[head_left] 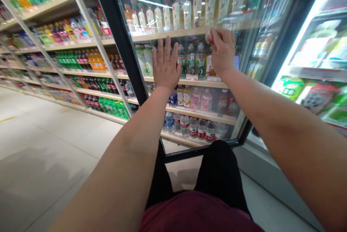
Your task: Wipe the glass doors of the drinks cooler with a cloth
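Note:
A black-framed glass door (121, 37) stands swung out in front of me, and bottles show through its pane. My left hand (166, 66) is spread flat against the glass, with its fingers pointing up. To the right and slightly higher, my right hand (223, 51) is closed, with thumb and fingertips pinched together at the pane. Something small and pale may be at those fingertips, but blur keeps me from telling what it is. A reflection of the hand also shows in the glass there.
Left of the door, long shelves (65, 40) hold rows of drink bottles above a pale tiled floor (48, 156). A lit fridge (320, 69) with packaged goods stands at right. My knee (219, 156) is close to the door's lower edge.

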A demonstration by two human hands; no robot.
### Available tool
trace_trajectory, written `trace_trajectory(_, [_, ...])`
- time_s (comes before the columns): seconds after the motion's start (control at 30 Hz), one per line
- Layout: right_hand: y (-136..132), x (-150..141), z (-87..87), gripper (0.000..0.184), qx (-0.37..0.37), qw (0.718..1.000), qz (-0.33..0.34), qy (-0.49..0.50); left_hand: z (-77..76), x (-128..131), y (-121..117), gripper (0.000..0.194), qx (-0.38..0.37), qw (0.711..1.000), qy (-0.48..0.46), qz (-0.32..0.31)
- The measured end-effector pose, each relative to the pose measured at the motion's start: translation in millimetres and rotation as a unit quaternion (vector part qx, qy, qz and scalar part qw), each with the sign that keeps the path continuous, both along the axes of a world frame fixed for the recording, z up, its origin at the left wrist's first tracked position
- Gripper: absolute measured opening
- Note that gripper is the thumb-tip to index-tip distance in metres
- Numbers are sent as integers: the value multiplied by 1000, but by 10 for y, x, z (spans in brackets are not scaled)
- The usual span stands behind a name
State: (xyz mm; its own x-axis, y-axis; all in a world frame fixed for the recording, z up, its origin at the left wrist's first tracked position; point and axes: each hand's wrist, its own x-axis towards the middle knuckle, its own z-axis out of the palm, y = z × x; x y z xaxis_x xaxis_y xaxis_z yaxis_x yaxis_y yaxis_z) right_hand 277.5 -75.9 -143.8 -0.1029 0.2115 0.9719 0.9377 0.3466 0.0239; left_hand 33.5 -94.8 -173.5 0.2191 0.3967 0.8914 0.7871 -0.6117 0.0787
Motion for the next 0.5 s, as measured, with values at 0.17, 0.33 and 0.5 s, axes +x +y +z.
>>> trace_trajectory(0.17, [-30,58,-116,44,-11,999,0,-53,-6,12,11,66,10,999,13,28])
trace_trajectory(0.33, [-147,111,17,35,-51,998,1,-37,-18,-1,50,63,16,999,10,26])
trace_trajectory(0.5, [-129,138,-128,44,-59,998,34,-10,-19,-6,64,65,11,999,15,30])
